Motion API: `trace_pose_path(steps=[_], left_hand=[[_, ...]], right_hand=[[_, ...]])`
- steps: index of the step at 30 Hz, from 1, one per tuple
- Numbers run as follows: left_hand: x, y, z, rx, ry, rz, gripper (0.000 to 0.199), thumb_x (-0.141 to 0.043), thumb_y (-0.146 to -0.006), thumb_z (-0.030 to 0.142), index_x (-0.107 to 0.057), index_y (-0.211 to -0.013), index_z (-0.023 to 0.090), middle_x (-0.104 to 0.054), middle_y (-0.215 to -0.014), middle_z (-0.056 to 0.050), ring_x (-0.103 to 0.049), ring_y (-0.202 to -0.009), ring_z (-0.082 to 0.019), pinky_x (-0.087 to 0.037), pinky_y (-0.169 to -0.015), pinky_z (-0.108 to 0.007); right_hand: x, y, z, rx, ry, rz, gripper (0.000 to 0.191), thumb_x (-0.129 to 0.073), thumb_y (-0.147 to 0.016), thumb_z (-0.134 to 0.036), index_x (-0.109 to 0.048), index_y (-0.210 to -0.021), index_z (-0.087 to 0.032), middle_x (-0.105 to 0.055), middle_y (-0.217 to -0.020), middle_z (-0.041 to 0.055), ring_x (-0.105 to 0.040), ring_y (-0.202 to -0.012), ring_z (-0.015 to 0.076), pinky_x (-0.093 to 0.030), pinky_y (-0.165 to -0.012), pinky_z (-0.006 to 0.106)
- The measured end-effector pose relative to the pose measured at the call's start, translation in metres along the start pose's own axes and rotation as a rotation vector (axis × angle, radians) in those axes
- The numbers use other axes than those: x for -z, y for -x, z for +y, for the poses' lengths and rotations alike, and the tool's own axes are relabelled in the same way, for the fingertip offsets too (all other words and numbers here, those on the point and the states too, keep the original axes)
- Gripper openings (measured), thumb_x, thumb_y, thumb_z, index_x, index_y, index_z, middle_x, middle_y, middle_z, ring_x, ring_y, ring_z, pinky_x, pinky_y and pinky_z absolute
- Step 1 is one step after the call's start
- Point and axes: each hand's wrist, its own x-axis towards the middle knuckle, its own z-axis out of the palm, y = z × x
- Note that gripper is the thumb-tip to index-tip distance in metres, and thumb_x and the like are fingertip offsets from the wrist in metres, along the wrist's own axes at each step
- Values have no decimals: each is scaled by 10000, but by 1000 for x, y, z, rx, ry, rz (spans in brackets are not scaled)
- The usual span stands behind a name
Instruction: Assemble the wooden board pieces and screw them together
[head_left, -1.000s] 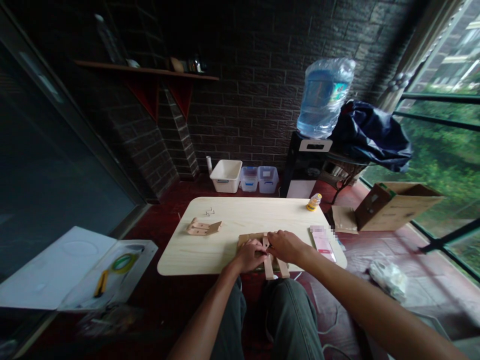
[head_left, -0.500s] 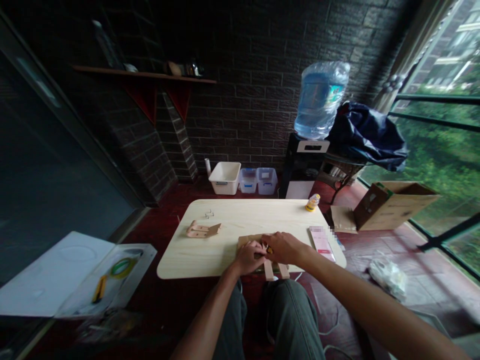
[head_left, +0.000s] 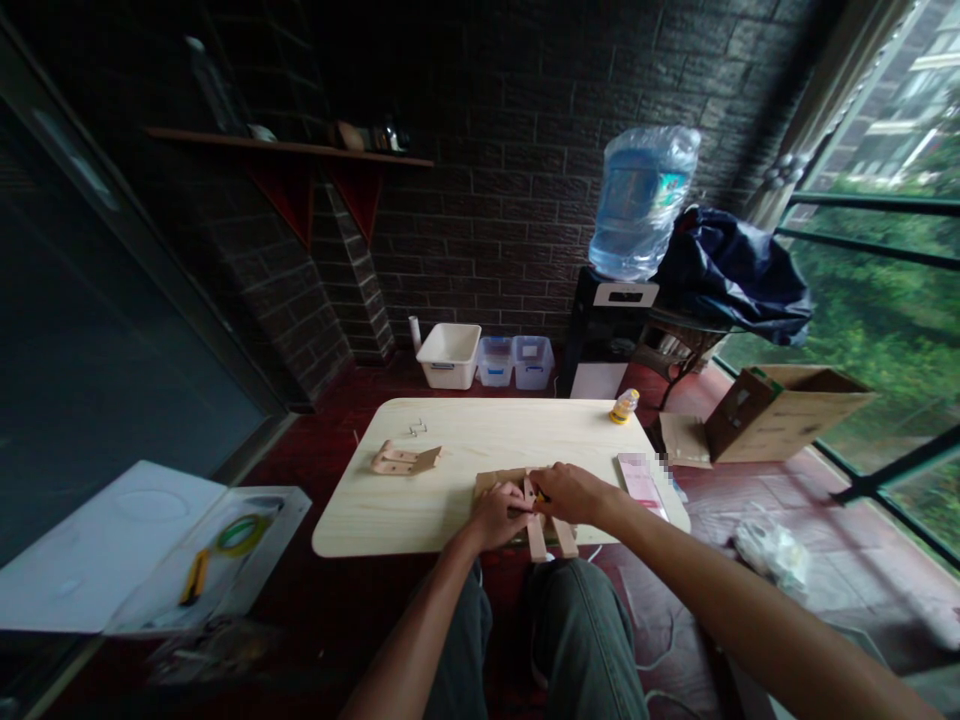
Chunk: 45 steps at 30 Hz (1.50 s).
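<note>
At the table's near edge, my left hand point(head_left: 496, 513) has its fingers drawn together at a pale wooden strip point(head_left: 536, 540); what they pinch is hidden. My right hand point(head_left: 568, 492) is closed round a small yellow-and-black tool point(head_left: 541, 498), mostly covered by the fingers, so its kind is unclear. Both hands nearly meet over the strip. A second wooden strip point(head_left: 565, 538) lies to the right, and both ends overhang the edge. Under the hands is a brown board or piece of cardboard point(head_left: 491, 481).
On the pale wooden table point(head_left: 450, 430) are a curved wooden assembly point(head_left: 405, 459), several small metal pieces point(head_left: 417, 428), a yellow-based bottle point(head_left: 624, 407) and a pink-and-white booklet point(head_left: 640, 482). An open white case point(head_left: 277, 540) stands on the left, a cardboard box point(head_left: 780, 415) on the right. My knees are below the edge.
My right hand has turned slightly at the strip, and a little more of the wood shows between the hands. My left hand stays in nearly the same place.
</note>
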Motion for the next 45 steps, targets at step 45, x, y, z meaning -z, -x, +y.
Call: trace_pose_path(steps=[45], left_hand=[[3,-4,5,-5,-54,-55,145,-684,-857,348,-811,-830,282,-724,-1050,-25,-636,-1051,-219,-477,-1001,-394]], right_hand=[[0,-3,-9,-11,96,-28,277,-626,-924,-287,-730,-1111,-110,-770,-1065,178,-746,-993,277,-577,-838,340]])
